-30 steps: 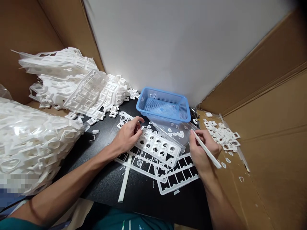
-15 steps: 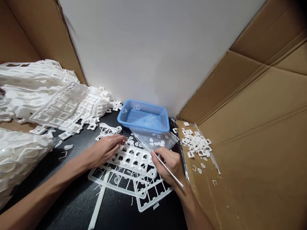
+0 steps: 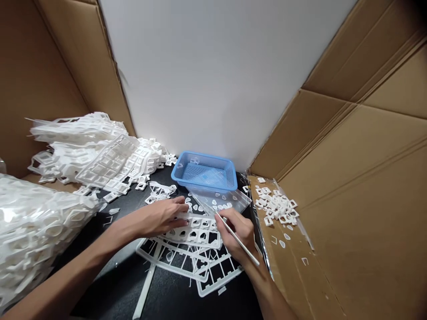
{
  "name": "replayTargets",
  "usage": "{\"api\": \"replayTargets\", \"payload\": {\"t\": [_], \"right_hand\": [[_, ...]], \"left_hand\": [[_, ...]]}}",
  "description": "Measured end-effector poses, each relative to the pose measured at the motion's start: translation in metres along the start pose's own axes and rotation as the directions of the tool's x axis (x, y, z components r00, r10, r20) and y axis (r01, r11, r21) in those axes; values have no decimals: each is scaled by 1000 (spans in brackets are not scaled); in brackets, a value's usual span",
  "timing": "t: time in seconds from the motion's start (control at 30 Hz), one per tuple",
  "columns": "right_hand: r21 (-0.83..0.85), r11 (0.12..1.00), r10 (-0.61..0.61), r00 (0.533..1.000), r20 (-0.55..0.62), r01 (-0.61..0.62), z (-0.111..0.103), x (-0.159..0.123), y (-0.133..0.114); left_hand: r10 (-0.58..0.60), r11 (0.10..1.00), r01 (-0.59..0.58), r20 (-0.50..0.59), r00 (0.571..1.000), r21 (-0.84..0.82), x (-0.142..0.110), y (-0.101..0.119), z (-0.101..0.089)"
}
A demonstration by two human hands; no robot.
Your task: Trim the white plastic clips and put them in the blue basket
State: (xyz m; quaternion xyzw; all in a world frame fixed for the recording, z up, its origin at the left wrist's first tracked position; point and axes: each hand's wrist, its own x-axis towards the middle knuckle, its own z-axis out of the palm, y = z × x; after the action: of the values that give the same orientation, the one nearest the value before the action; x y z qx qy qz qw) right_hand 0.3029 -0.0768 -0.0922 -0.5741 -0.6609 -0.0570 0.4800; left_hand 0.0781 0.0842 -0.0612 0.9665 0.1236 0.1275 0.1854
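Note:
A white foam-like sheet (image 3: 200, 235) with rows of cut-out holes lies in front of me. Over its left end is my left hand (image 3: 163, 217), closed, with the sheet's edge between thumb and fingers. My right hand (image 3: 236, 233) grips a thin white stick (image 3: 240, 242) like a pen, its tip close to the sheet's upper right. Beneath the sheet lie slotted white frames (image 3: 173, 264) with most of their cells cut out. Small white rings (image 3: 215, 202) are scattered on a clear plastic bag (image 3: 242, 202) just beyond both hands.
A blue mesh basket (image 3: 204, 171) stands against the white wall. Stacked white sheets (image 3: 110, 160) and a full plastic bag of white pieces (image 3: 36, 231) fill the left. Loose white pieces (image 3: 275, 205) lie on cardboard at right. A flat white strip (image 3: 145, 289) lies in front.
My left hand has moved right along the sheet and closed at its left end. The right hand still has the stick, barely shifted. The whole view has swung somewhat left.

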Motion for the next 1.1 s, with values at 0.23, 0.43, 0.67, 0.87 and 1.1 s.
{"api": "replayTargets", "payload": {"t": [0.23,0.43,0.67,0.87,1.1], "right_hand": [[306,905,193,926,323,-296,-5,4,-7],[343,835,276,868,413,-429,-10,4,1],[286,847,279,833,477,-448,-15,9,0],[186,773,297,605,738,-606,-25,2,9],[160,739,355,579,734,-655,-29,0,20]], "left_hand": [[87,974,-73,-58,995,213,9,19,-24],[236,844,-81,-230,944,531,3,26,-33],[394,826,-260,-184,900,501,-54,29,26],[197,974,-183,-102,975,132,-86,43,47],[-26,1000,27,-164,986,3,-58,46,38]]}}
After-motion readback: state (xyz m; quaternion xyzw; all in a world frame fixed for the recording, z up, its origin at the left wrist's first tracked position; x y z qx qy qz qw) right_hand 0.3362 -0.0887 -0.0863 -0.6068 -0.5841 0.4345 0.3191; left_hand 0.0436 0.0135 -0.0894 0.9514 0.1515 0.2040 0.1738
